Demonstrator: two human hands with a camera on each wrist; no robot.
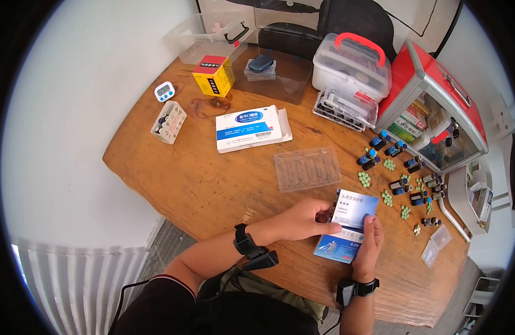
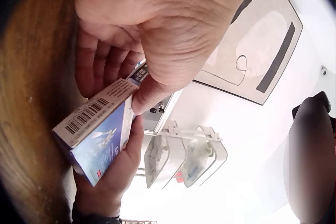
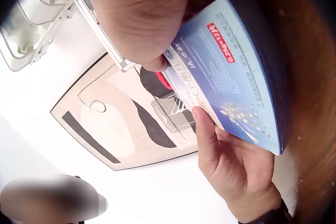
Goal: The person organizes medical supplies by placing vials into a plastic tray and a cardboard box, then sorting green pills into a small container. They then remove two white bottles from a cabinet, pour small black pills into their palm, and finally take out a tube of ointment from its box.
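Note:
Near the front of the table, both hands hold two medicine boxes together. A white and blue medicine box sits at the upper end, its printed face up. Below it is a blue medicine box, whose barcode end shows in the left wrist view and broad printed face in the right. My left hand grips from the left, thumb lying across where the two boxes meet. On the right side my right hand holds them, its thumb along the edge; its other fingers are mostly hidden behind the boxes.
A clear plastic tray and a large white and blue carton lie ahead. To the right are small bottles, green tablets and a red-topped cabinet. A yellow box and a lidded bin stand at the back.

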